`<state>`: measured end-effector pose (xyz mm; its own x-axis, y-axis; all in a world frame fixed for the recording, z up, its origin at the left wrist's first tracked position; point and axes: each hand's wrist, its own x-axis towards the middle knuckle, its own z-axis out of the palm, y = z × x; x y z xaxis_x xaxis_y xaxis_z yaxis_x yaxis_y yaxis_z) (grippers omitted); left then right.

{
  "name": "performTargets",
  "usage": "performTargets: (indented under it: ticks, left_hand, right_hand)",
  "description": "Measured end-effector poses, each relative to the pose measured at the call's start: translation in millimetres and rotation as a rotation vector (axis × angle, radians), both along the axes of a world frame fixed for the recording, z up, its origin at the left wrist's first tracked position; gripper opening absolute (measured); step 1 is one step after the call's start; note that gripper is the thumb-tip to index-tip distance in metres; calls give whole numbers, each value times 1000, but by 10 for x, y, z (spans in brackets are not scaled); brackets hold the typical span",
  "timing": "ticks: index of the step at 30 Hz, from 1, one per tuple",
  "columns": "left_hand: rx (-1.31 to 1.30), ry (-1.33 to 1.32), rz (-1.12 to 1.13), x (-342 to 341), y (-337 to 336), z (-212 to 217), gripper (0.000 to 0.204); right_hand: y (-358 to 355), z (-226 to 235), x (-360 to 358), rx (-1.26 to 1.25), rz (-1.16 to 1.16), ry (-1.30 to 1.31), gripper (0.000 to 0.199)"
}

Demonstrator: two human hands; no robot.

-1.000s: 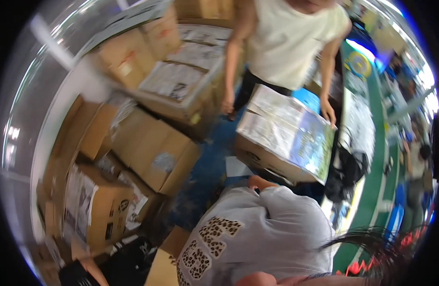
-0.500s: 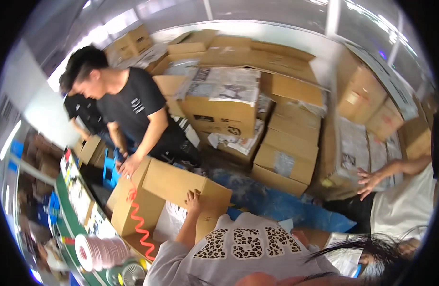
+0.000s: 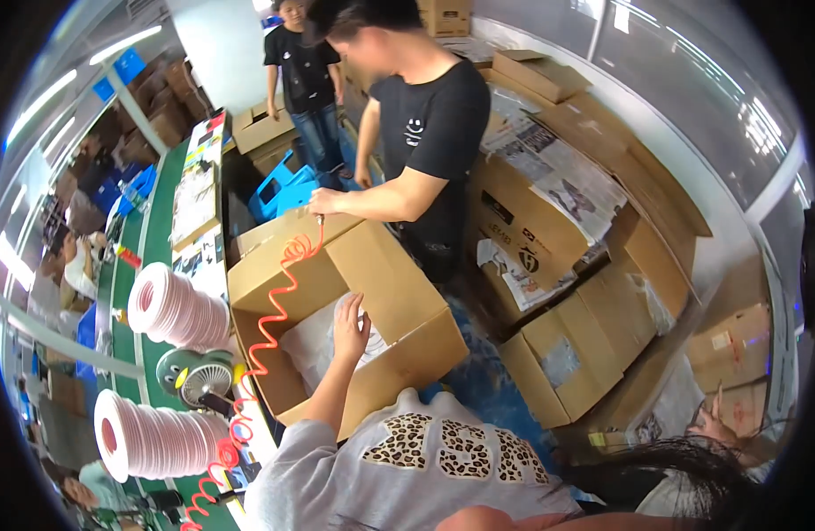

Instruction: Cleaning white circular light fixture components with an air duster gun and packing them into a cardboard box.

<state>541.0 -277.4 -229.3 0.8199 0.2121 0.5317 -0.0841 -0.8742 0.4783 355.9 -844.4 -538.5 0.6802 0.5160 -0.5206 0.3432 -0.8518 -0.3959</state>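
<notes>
My left hand [image 3: 351, 331] is over the mouth of a large open cardboard box [image 3: 394, 265], its fingers loosely bent and apart with nothing seen in them. White sheeting [image 3: 315, 345] lies inside the box beneath the hand. I cannot see my right hand. Across the box, a co-worker in a black shirt [image 3: 438, 124] grips the end of a coiled orange air hose [image 3: 268, 332] at the box's far edge. The hose hangs across the box's left part and runs down toward the bench.
Along the left runs a green-topped bench [image 3: 164, 186] with two pinkish-white spools [image 3: 191, 310] and a small fan [image 3: 204, 382]. A blue plastic stool [image 3: 284, 186] stands beyond the box. Stacked cartons [image 3: 522, 230] fill the right. Another person's hand [image 3: 713, 425] shows at lower right.
My view has swung left, bringing more of the bench in. My left hand has come off the box's edge to above its inside. The co-worker now has one hand on the hose, the other lowered.
</notes>
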Motion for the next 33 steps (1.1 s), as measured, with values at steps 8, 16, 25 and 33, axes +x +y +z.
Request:
performTargets:
  ticks: [8,16,25,33]
  left_hand:
    - [69,1062,-247,-424,544,-819,48]
    - [-122,1164,-60,-1109,759,-1062,53]
    - [-136,1070,16,-1329,983,-999,53]
    - [-160,1083,34,-1358,1024,-1070,51]
  right_hand:
    - [450,407,459,86,-18,25,26]
    - [553,643,658,136,-114,48,26]
    - [738,735,823,196,-165,125,25]
    - [981,739,998,249,-210,209,25]
